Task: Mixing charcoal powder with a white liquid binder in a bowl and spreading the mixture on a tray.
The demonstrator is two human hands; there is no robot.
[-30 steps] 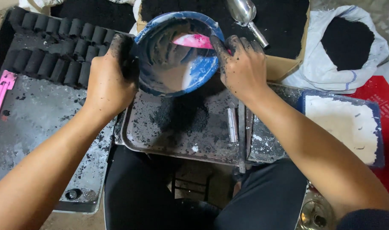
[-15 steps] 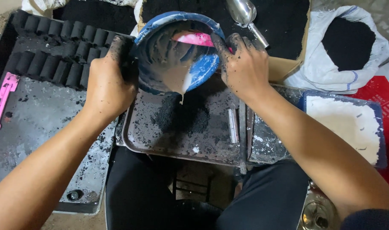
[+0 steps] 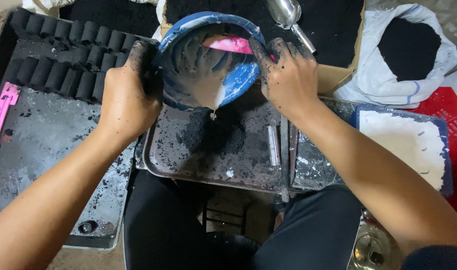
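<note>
We hold the blue bowl (image 3: 211,60) tipped toward us over the metal tray (image 3: 161,167), and a thin stream of pale paste (image 3: 213,107) runs off its lower lip onto the heap of black powder (image 3: 213,135) in the tray's middle. Our left hand (image 3: 126,95) is clamped on the bowl's left side and our right hand (image 3: 288,80) grips the right rim, its fingers also pinning a pink scraper (image 3: 231,45) inside the bowl. Much paste clings to the bowl's inner wall (only a little has reached the powder), so we judge the pouring is under way with most of it, and any mixing, left to do. A short metal tube (image 3: 273,145) lies on the tray beside the heap. To the left sits a dark tray with rows of black cylinders (image 3: 58,60) and a pink tool (image 3: 3,115). To the right are a tray of white powder (image 3: 408,145), a white sack of black powder (image 3: 406,50), and a metal scoop (image 3: 288,15) above.
</note>
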